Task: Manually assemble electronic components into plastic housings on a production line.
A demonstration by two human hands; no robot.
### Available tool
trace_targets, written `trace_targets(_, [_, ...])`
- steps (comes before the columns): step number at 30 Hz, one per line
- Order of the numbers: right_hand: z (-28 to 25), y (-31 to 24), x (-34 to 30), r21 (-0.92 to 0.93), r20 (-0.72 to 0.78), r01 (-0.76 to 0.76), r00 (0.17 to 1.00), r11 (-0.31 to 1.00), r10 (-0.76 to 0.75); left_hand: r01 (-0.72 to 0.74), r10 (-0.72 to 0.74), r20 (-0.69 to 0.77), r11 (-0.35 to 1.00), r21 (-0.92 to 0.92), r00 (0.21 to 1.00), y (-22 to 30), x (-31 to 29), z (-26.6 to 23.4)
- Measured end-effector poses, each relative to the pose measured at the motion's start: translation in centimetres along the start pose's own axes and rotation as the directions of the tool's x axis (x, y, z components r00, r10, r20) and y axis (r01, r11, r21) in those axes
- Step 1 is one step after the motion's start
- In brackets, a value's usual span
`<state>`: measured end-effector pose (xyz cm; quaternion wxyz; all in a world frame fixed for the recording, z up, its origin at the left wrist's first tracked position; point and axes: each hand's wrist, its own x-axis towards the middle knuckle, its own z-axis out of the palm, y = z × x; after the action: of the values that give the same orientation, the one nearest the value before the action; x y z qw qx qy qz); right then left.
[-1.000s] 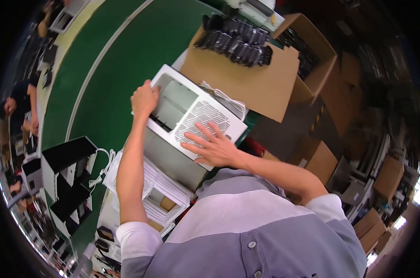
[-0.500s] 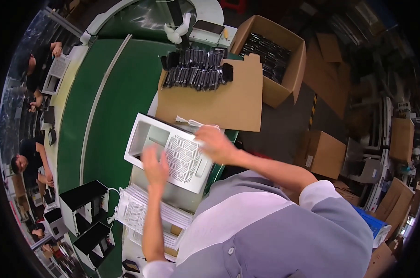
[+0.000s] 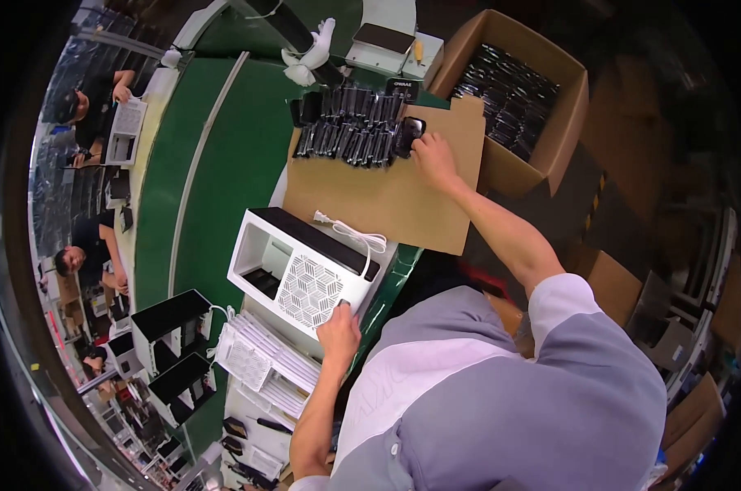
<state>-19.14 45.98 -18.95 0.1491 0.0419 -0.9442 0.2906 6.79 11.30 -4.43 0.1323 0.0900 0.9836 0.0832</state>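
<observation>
A white box-shaped housing (image 3: 252, 263) with a black side, an open compartment and a panel of geometric cut-outs lies tilted on the bench before me. My left hand (image 3: 339, 334) is closed at its near right corner, fingertips by the panel's slot. A coiled white power cord with a plug (image 3: 362, 235) rests along the black side. Farther off, my right hand (image 3: 436, 161) pinches a shiny black bagged part (image 3: 410, 136) at the right end of a row of black plastic-wrapped parts (image 3: 350, 123). These lie on a brown cardboard sheet (image 3: 362, 192).
An open carton (image 3: 571, 123) full of black wrapped parts stands at the far right. White patterned panels (image 3: 248, 352) are stacked near left, beside black-and-white housings (image 3: 174, 315) on the green conveyor (image 3: 223, 172). People work across it. A dark post (image 3: 285, 29) rises beyond the row.
My right hand has gone from the housing to the wrapped parts. My left hand has moved right and down to the housing's near corner. The housing has tipped, showing more black side.
</observation>
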Motion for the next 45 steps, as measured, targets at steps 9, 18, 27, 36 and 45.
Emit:
trace_targets(9, [-6.2,3.4,0.2,0.530,0.238,-0.254,0.960,0.809,0.146,0.300,-0.189,0.256,0.800,-0.519,0.948,-5.5,4.2,-25.5])
trace_targets(18, [-15.8,-3.0,-2.2,0.691,0.587,-0.577,0.799,-0.437,-0.127,0.241,-0.258,0.133,0.448,-0.861,0.957,-14.8,2.9,-22.4])
trace_targets(27, [-15.8,-14.1,-1.7,0.522,0.566,-0.674,0.732,-0.522,-0.379,0.172,-0.388,-0.355,0.844,-0.508,0.851,-12.8,2.0,-22.3])
trace_targets(36, [-15.6,-22.0,-1.5,0.543,0.441,-0.741,0.652,-0.395,-0.616,-0.299,-0.323,-0.238,-0.155,-0.942,0.916,5.7,3.5,-18.7])
trace_targets(45, [-18.5,-25.3,-1.7,0.789,0.608,-0.558,0.654,0.255,-0.450,-0.299,-0.550,-0.441,0.331,-0.895,0.710,5.7,1.6,-17.2])
